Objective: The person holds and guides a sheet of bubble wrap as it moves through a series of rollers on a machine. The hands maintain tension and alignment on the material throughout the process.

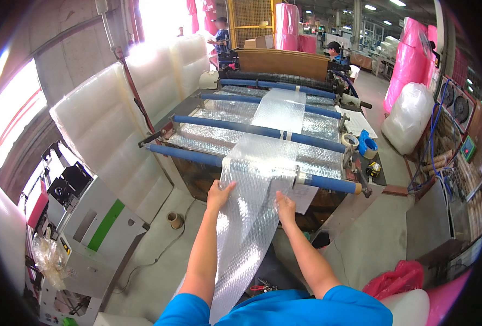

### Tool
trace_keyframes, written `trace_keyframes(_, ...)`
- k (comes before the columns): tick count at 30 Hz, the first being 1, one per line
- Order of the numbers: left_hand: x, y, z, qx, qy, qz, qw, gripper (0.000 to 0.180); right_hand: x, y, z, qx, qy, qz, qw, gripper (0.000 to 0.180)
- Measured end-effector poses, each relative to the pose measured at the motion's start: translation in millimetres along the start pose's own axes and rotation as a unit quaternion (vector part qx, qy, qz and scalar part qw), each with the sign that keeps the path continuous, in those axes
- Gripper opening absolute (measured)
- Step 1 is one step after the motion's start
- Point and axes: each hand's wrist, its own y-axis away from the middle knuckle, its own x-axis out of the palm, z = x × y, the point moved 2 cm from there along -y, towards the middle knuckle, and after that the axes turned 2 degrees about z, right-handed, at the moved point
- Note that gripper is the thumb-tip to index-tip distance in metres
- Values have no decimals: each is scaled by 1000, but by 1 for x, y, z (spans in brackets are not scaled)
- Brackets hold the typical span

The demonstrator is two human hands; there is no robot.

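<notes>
Bubble wrap [246, 217] drapes over the front blue roller [186, 154] and descends between left hand [220, 195] and right hand [285, 206]. Left hand pinches its left edge, thumb on top; right hand pinches its right edge. Its long axis runs from the far rollers [219, 98] toward the person's blue shirt [284, 311], the near stretch slanting leftward.

Brn tube [175, 223] — lg pink roll [407, 70]
</notes>
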Motion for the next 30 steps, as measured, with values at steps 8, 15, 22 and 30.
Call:
trace_keyframes(8, -3, 121, 111, -94, 2, 3, 996, 59, -21, 113, -77, 67, 204, 89, 973, 41)
trace_keyframes(15, -84, 153, 56, -15, 215, -29, 976, 26, 2, 162, 31, 95, 56, 172, 979, 42)
trace_keyframes(22, -56, 154, 90, -4, 65, -103, 993, 29, -6, 162, 4, 96, 83, 131, 983, 40)
trace_keyframes(30, -2, 122, 139, -42, 24, -83, 995, 36, -23, 123, -68, 44, 158, 136, 977, 42)
